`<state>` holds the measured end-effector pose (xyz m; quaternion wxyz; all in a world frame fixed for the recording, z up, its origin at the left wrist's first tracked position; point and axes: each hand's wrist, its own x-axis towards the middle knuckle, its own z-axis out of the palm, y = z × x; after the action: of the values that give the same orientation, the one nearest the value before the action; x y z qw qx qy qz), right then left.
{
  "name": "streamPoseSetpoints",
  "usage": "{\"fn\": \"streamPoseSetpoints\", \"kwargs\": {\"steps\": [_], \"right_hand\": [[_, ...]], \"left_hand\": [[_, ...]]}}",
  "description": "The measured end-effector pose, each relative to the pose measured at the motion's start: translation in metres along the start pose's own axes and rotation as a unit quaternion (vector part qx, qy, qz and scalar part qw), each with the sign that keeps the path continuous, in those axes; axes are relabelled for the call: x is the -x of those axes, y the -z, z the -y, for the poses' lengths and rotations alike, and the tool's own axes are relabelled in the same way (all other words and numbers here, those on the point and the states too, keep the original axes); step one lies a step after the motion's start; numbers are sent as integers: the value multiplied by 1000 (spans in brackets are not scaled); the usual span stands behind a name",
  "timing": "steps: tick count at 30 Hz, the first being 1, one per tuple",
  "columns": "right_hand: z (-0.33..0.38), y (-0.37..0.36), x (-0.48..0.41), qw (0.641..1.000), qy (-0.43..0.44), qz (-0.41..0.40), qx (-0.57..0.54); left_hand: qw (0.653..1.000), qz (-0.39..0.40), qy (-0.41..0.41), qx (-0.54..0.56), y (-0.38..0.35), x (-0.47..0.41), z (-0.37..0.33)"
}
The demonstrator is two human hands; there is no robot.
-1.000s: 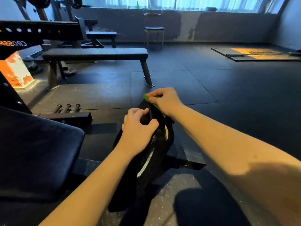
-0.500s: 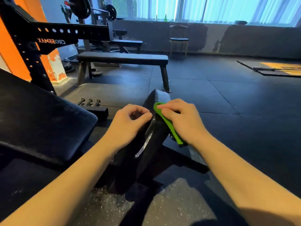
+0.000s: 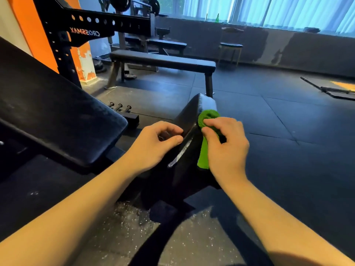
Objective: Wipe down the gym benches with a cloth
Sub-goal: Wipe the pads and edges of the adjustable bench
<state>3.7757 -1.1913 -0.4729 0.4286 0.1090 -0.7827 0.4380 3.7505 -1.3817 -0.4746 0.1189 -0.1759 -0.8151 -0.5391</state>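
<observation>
Fingers (image 3: 213,122) of my right hand (image 3: 228,150) bunch the cloth (image 3: 203,157) against this pad (image 3: 187,116), left hand (image 3: 151,147) gripping its edge; the bench (image 3: 163,61) behind probably waits

Green cloth (image 3: 204,143), black bench pad (image 3: 187,120), orange pillar (image 3: 28,22)

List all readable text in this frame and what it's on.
"CROSSMAX": on the black rack beam, upper left; it appears mirrored in the picture.
Weight plate on the floor under the far bench: any markings are too small to read.
Nothing else is legible.
</observation>
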Motion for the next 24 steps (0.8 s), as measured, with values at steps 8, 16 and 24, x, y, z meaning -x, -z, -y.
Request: {"fn": "streamPoseSetpoints", "kwargs": {"steps": [8,16,24], "right_hand": [[3,2,7,998,58,3,37],[8,-13,17,995,37,-6,87],[7,-16,45,995,35,6,91]], "left_hand": [[999,45,-8,-1,11,1,22],[996,69,-42,46,11,0,38],[995,65,-44,68,9,1,41]]}}
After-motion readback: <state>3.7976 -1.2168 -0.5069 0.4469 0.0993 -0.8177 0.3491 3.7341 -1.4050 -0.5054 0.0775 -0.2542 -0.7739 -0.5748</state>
